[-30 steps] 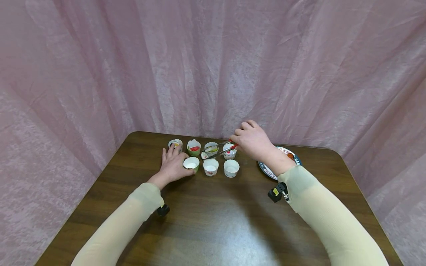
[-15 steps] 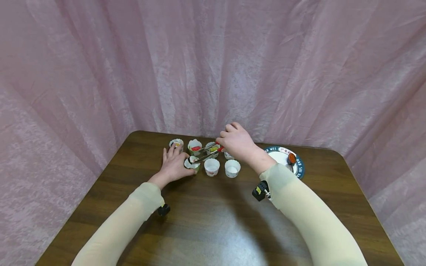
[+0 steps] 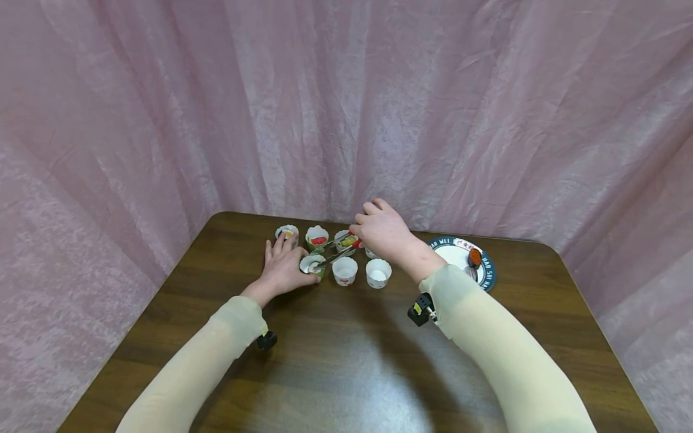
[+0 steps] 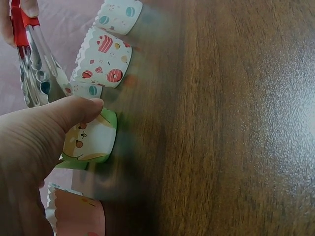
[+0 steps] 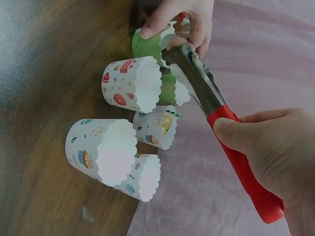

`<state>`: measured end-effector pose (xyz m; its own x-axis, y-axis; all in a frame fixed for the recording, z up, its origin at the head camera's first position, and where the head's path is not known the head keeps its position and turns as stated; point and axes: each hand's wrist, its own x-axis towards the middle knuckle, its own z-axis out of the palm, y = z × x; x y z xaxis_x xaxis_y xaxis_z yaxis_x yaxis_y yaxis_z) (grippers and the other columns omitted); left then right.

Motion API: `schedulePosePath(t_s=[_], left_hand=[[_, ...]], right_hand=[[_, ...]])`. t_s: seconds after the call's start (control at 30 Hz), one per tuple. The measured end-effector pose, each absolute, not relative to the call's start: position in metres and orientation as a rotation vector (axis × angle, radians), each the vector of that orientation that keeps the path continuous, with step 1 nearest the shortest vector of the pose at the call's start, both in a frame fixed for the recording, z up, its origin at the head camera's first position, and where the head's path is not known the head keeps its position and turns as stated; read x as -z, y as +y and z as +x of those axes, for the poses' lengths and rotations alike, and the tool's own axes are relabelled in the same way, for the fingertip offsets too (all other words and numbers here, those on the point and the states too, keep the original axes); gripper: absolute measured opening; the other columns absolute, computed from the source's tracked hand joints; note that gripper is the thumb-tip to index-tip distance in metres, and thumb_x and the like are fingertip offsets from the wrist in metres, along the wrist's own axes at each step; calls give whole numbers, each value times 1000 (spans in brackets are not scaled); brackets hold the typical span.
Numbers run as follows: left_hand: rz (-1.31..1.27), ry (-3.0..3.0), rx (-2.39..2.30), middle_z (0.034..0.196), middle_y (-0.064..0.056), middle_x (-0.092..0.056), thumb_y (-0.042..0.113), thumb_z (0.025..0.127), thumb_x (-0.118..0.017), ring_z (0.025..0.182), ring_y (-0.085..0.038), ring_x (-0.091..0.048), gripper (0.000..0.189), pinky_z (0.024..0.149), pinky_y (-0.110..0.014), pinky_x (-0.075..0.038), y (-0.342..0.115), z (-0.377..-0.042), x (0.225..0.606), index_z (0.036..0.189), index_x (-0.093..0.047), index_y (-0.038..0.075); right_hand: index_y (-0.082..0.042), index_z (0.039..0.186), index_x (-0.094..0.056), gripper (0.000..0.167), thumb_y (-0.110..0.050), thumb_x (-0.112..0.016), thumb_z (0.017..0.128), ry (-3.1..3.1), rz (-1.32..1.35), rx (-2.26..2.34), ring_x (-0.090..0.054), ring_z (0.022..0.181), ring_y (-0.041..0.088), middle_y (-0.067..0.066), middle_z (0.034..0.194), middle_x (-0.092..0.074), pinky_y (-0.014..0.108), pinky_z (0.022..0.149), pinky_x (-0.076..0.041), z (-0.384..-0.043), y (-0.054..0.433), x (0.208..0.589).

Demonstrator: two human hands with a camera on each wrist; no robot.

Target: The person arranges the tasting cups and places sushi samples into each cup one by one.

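At the left end of the front row, my left hand [image 3: 281,267] steadies a green paper baking cup [image 4: 93,140], the thumb against its near side and fingers behind. My right hand [image 3: 385,231] grips red-handled metal tongs [image 5: 241,169]. The tong tips reach down into the green cup, where a small sushi roll shows pale inside the rim in the head view. To the right in the same row stand a cup with red prints [image 3: 344,273] and another white cup [image 3: 378,275]; neither shows anything inside.
Behind is a row of filled cups: one by my left fingertips, one with a red piece [image 3: 317,239], one with a green-yellow piece [image 3: 346,243], one mostly behind my right hand. A blue-rimmed plate [image 3: 489,276] holds an orange-topped sushi piece [image 3: 474,257]. Pink curtain [image 3: 346,120] backs the table.
My right hand has moved left and lowered the tongs with the sushi roll from above the middle cups into the green cup. My left hand stays put.
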<state>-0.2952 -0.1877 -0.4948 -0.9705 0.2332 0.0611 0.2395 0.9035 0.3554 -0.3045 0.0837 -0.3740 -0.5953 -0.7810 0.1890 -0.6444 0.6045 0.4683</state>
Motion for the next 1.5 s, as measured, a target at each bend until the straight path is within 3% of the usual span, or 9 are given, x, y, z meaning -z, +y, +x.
schedulePosePath(t_s=[0.23, 0.53, 0.67, 0.83, 1.03, 1.23, 1.33, 1.5], left_hand=[[-366, -3055, 561, 167, -20, -20, 57, 75, -84, 154, -43, -1, 64, 117, -67, 8, -188, -294, 495, 119, -69, 13], [-372, -3051, 564, 166, -20, -21, 58, 76, -83, 154, -42, -1, 63, 117, -67, 7, -188, -293, 494, 119, -69, 14], [-383, -3047, 580, 166, -21, -20, 56, 75, -84, 154, -44, -1, 64, 116, -67, 8, -189, -294, 496, 119, -69, 12], [-383, -3045, 582, 166, -21, -21, 55, 74, -84, 154, -44, -2, 62, 117, -67, 7, -190, -295, 495, 117, -69, 13], [-384, -3033, 584, 165, -22, -23, 55, 73, -85, 154, -44, -2, 60, 117, -68, 6, -191, -296, 495, 114, -70, 14], [-397, -3022, 612, 166, -22, -22, 57, 73, -85, 153, -44, -1, 62, 116, -68, 9, -193, -299, 499, 114, -69, 14], [-412, -3020, 623, 166, -22, -21, 57, 73, -85, 153, -45, -1, 67, 116, -68, 9, -194, -298, 499, 119, -68, 12], [-441, -3025, 598, 167, -21, -18, 64, 73, -83, 153, -44, -1, 94, 116, -68, 7, -199, -291, 494, 144, -55, 9]], right_hand=[[-23, 116, -76, 36, -39, -84, 85, -2472, 1150, 460, -53, 103, 26, -4, 103, -69, 47, 108, -36, -303, 88, 375], [-21, 113, -75, 23, -10, -71, 94, -2489, 1116, 414, -53, 102, 27, -4, 103, -69, 47, 106, -37, -300, 100, 372], [-20, 115, -75, 25, -17, -77, 90, -2505, 1087, 409, -54, 103, 29, -3, 105, -70, 48, 105, -38, -299, 108, 372], [-18, 122, -74, 41, -29, -85, 84, -2541, 1050, 362, -53, 101, 31, -1, 109, -70, 49, 103, -39, -297, 120, 373], [-11, 118, -72, 45, -29, -88, 81, -2580, 1014, 256, -50, 91, 33, 5, 101, -69, 50, 98, -43, -294, 137, 374], [-6, 125, -69, 54, -26, -90, 79, -2600, 979, 228, -51, 90, 35, 8, 103, -69, 51, 100, -43, -290, 154, 375], [-5, 128, -68, 56, -25, -89, 80, -2618, 961, 253, -52, 93, 35, 9, 107, -69, 52, 103, -42, -288, 161, 375], [-4, 128, -67, 54, -22, -88, 82, -2602, 951, 256, -53, 95, 36, 10, 110, -69, 51, 100, -44, -286, 177, 375]])
